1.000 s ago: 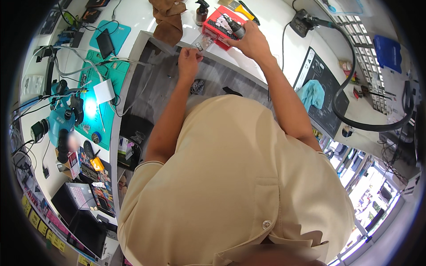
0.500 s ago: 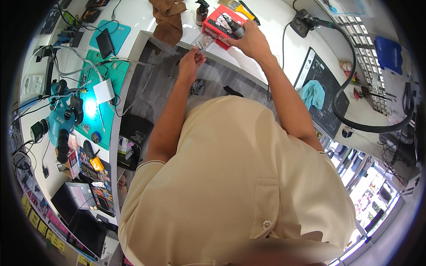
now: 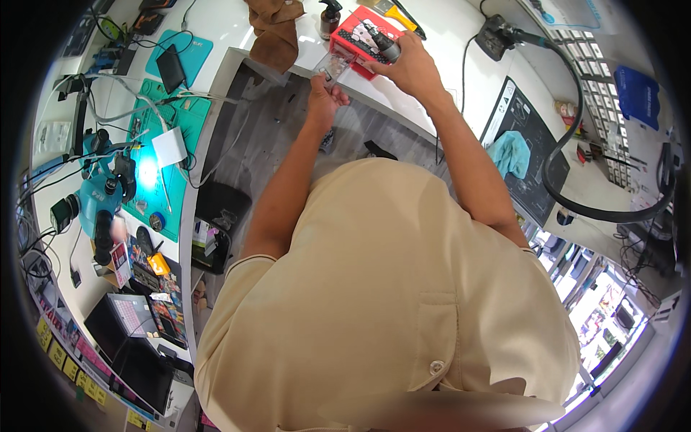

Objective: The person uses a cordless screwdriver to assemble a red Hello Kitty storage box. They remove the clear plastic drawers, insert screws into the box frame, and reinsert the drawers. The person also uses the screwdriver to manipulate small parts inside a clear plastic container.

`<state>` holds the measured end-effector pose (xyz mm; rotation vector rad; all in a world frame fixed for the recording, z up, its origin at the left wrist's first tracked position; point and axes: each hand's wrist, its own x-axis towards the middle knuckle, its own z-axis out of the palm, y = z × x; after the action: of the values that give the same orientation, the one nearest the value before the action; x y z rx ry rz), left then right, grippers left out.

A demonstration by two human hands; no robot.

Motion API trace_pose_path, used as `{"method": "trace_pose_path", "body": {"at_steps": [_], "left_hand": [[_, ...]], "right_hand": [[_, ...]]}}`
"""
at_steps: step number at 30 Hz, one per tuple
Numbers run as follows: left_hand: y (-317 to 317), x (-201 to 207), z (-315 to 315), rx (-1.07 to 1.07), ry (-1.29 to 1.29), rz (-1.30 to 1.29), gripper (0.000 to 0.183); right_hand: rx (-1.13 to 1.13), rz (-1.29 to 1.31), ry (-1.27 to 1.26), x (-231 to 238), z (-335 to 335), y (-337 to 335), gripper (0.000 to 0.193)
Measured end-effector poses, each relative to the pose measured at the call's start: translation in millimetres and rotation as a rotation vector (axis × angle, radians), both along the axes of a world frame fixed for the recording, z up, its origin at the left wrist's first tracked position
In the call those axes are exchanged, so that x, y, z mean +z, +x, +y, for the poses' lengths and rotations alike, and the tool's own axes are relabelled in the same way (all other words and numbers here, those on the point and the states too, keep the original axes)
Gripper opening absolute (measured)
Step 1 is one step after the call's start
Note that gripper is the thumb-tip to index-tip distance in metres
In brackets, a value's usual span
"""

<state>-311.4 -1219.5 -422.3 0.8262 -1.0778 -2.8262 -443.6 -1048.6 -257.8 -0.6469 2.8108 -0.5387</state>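
My left hand (image 3: 327, 102) is closed with its fingers pinching a small clear plastic packet (image 3: 334, 68), held at the table's near edge; its contents are too small to name. Just right of the packet is a red box (image 3: 354, 32) with a black and white patterned top. Above that top, a dark cylindrical tool with a narrow tip (image 3: 384, 46) slants toward the upper left. My right hand (image 3: 417, 72) curls around the tool's thick lower end, thumb and index finger on either side of it.
A dark pump bottle (image 3: 330, 20) and brown cloth (image 3: 273, 32) stand left of the box. A yellow-handled tool (image 3: 399, 17) lies behind it. To the right are a black mat (image 3: 529, 115), a light-blue cloth (image 3: 509, 153) and a thick black hose (image 3: 576, 209). A teal microscope (image 3: 97, 198) is at left.
My left hand has shifted a little to the right with the clear packet, bringing it closer to the red box. The right hand keeps nearly the same place at the tool.
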Motion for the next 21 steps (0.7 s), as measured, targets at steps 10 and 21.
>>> {"method": "trace_pose_path", "body": {"at_steps": [10, 21], "left_hand": [[-10, 20, -3, 0.055, -0.681, -0.301, 0.043], [-15, 43, -29, -0.133, -1.273, -0.402, 0.049]], "right_hand": [[0.022, -0.003, 0.013, 6, 2, -3, 0.087], [0.016, -0.106, 0.050, 20, -5, -4, 0.089]]}}
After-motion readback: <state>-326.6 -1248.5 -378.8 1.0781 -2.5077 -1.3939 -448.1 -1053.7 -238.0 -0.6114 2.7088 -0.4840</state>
